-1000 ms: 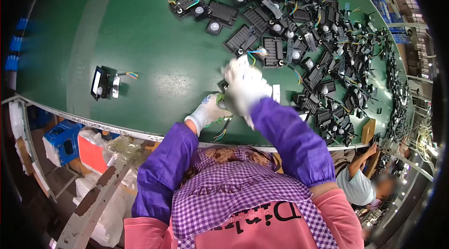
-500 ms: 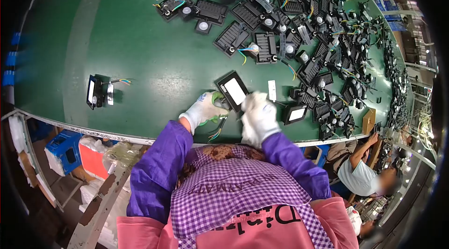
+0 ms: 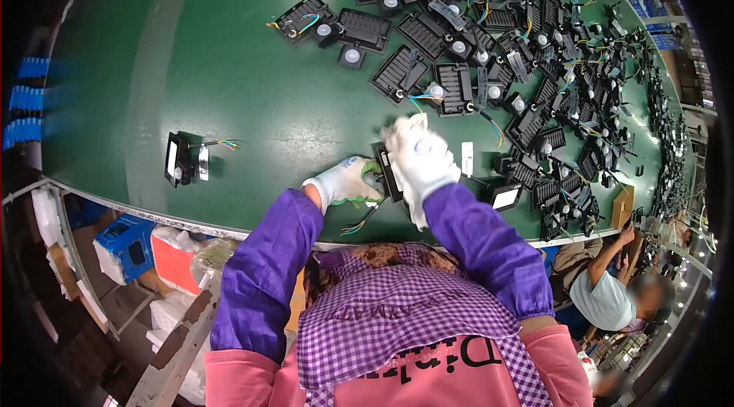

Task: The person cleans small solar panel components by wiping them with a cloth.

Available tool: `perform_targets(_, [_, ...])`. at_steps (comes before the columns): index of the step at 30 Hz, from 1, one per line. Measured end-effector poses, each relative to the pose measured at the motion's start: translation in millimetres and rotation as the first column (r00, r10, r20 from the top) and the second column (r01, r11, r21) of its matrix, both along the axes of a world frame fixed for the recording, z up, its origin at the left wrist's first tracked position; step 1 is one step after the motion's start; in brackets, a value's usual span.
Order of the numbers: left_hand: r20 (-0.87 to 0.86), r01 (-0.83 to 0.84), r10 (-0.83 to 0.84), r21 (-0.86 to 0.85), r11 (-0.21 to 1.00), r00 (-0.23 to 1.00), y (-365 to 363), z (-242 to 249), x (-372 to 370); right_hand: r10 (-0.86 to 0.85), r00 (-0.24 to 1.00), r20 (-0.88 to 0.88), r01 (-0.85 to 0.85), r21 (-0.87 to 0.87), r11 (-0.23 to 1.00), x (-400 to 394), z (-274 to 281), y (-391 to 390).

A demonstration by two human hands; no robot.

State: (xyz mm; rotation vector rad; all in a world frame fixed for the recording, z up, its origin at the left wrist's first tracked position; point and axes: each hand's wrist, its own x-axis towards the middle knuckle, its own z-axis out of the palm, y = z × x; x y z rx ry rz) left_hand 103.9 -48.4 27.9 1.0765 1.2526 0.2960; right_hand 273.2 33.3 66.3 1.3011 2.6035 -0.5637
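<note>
A black LED floodlight [image 3: 389,175] is tilted up off the table in front of me, its face mostly hidden. My left hand [image 3: 345,182], in a white glove with green on the fingers, grips its left edge. Coloured wire ends [image 3: 359,225] stick out below that hand. My right hand [image 3: 430,165], also gloved, is closed around a white cloth [image 3: 417,213] and lies over the floodlight's face; it is slightly blurred. Just right of it, a second floodlight [image 3: 505,196] rests with its pale panel showing, near a white label tag [image 3: 467,158].
Many black floodlights [image 3: 424,36] with sensors and loose wires crowd the green table [image 3: 252,93] at the back and right. One floodlight [image 3: 174,158] stands alone at left. A cardboard piece [image 3: 622,206] is at the right edge. A co-worker [image 3: 604,296] sits beyond.
My right hand has moved up with the cloth, now covering the floodlight's white panel, which showed before. My left hand keeps its hold. The whole view has shifted slightly.
</note>
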Motion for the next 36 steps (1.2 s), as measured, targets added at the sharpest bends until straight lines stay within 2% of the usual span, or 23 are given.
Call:
perform_targets(1, [0.004,-0.016,0.016,0.038,0.999,1.000,-0.8,-1.3,0.6,0.109,0.991,0.072,-0.115,0.084,0.990,-1.8,23.5,-14.5])
perform_targets(2, [0.105,-0.091,0.102,-0.106,0.990,0.989,-3.7,-10.2,-1.9,0.144,0.989,0.031,-0.138,-0.165,0.977,-8.3,27.4,-22.0])
perform_targets(3, [0.048,-0.084,0.084,-0.008,0.996,0.995,-5.5,-18.2,0.3,0.159,0.977,-0.141,-0.181,-0.158,0.971,-17.3,20.0,-21.2])
perform_targets(5, [-0.075,-0.042,0.056,0.176,0.983,0.996,-12.4,-31.2,4.4,0.044,0.998,-0.050,-0.052,-0.161,0.986,-19.2,20.7,-16.0])
perform_targets(6, [0.023,-0.024,0.025,-0.043,0.999,0.999,1.2,4.2,0.9,-0.027,0.995,-0.096,0.013,-0.147,0.989,-24.2,8.4,-6.2])
perform_targets(7, [0.018,-0.021,0.021,-0.033,0.999,1.000,-1.5,3.9,2.4,-0.096,0.984,-0.148,0.076,-0.135,0.988,-32.2,3.0,4.0])
perform_targets(10, [0.004,-0.036,0.036,0.075,0.997,0.999,-3.7,-6.1,3.7,-0.041,0.994,-0.102,0.022,-0.179,0.984,-25.5,29.8,1.0])
perform_targets(11, [-0.027,-0.050,0.049,-0.032,0.998,0.998,-4.9,-9.8,3.6,0.013,0.996,-0.088,-0.026,-0.150,0.988,-22.5,31.7,-9.2])
perform_targets(12, [-0.093,-0.033,0.031,-0.022,0.999,0.995,-3.6,-6.8,2.4,0.139,0.982,-0.130,-0.164,-0.200,0.966,-11.5,19.7,-16.1])
perform_targets(13, [-0.158,-0.013,0.010,-0.019,1.000,0.987,-4.5,-4.7,1.3,0.070,0.987,-0.146,-0.103,-0.236,0.966,-1.1,-9.4,-17.1])
perform_targets(14, [-0.059,-0.012,0.011,-0.028,1.000,0.998,-3.6,-6.8,0.8,0.028,0.998,-0.056,-0.033,-0.102,0.994,28.0,-71.4,-8.0])
perform_targets(16, [0.087,-0.047,0.057,-0.112,0.993,0.995,-2.2,-4.6,0.1,-0.101,0.994,-0.051,0.102,0.003,0.995,70.4,-97.6,28.8])
perform_targets(17, [0.085,-0.049,0.056,-0.076,0.996,0.995,-3.1,-4.5,-0.3,-0.176,0.975,-0.132,0.173,-0.037,0.984,73.1,-68.3,43.8])
perform_targets(19, [0.087,-0.067,0.067,-0.006,0.998,0.994,-6.4,-9.9,1.8,0.127,0.992,0.023,-0.126,0.383,0.915,65.5,-14.2,40.1])
perform_targets(21, [0.139,-0.079,0.090,-0.084,0.993,0.986,-8.8,-17.2,0.8,0.033,0.998,-0.050,-0.019,0.248,0.969,50.8,28.2,30.0])
perform_targets(22, [0.138,-0.061,0.078,-0.130,0.990,0.987,-3.6,-5.8,-2.6,-0.148,0.980,-0.131,0.153,0.025,0.988,43.3,36.2,23.5])
perform_targets(23, [0.139,-0.044,0.069,-0.175,0.984,0.988,1.2,3.3,-5.8,-0.335,0.927,-0.167,0.298,-0.210,0.931,35.8,41.5,17.3])
perform_targets(25, [0.129,0.000,0.025,-0.189,0.982,0.991,5.1,7.1,-13.4,-0.409,0.893,-0.187,0.315,-0.390,0.865,32.1,39.2,8.8])
perform_targets(27, [0.082,0.043,-0.031,-0.147,0.988,0.996,6.8,6.1,-18.5,-0.170,0.958,-0.232,0.102,-0.280,0.954,32.3,17.9,3.1])
perform_targets(28, [0.107,0.027,-0.008,-0.171,0.985,0.994,4.6,3.8,-18.7,-0.451,0.818,-0.357,0.127,-0.652,0.747,26.8,4.4,-5.2])
perform_targets(31, [0.136,0.005,0.017,-0.159,0.987,0.991,3.9,8.2,-19.1,-0.640,0.760,0.115,0.294,-0.938,0.181,23.5,-1.8,21.8])
perform_targets(35, [0.114,0.007,0.008,-0.131,0.991,0.993,1.3,0.0,-20.9,-0.697,0.706,0.122,0.258,-0.962,0.093,29.8,-42.5,31.3])
perform_targets(36, [0.103,0.018,-0.006,-0.116,0.993,0.995,1.8,0.2,-21.1,-0.621,0.763,0.177,0.308,-0.945,0.109,26.1,-40.6,36.8])
